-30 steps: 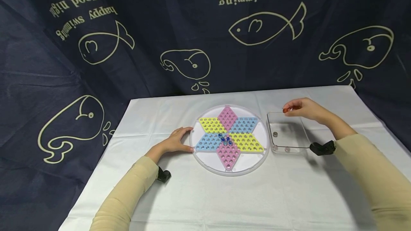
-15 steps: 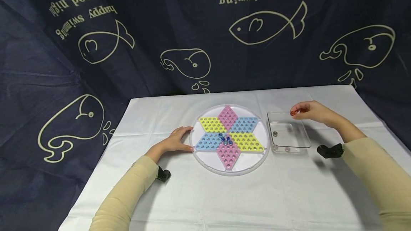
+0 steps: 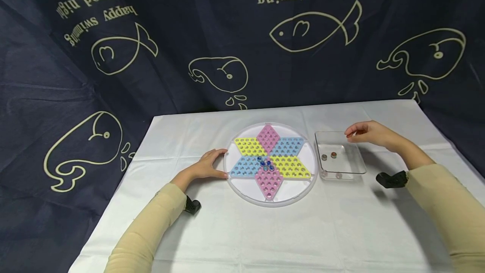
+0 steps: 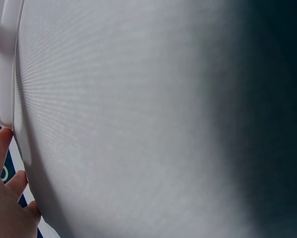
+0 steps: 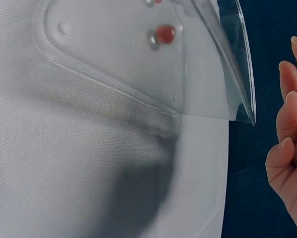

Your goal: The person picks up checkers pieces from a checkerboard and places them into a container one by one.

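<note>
- Right hand [image 3: 369, 133]: grip with fingers bent, tips close to the thumb, at the far right corner of the clear box [image 3: 348, 164]; whether anything is pinched, cannot be told.
- Left hand [image 3: 206, 165]: grip with thumb and forefinger spread, tips touching the left rim of the game board [image 3: 291, 188].
- Red marble [image 3: 333, 154]: glossy, on the box floor, ringed by the box walls; a brownish marble [image 3: 324, 157] lies to its left.
- Clear box: transparent, rounded corners, just right of the board.
- Game board: round, white, raised rim; six-pointed star in pink, yellow and light blue, dotted with hollows.
- Blue marbles [image 3: 268, 163]: clustered about the star's centre.
- Black wrist devices [image 3: 192, 205]: one beside each beige sleeve [image 3: 151, 226].
- Desk [image 3: 242, 239]: white cloth cover.
- Backdrop [image 3: 170, 12]: navy cloth, pale fish and whale outlines, upside-down lettering.
</note>
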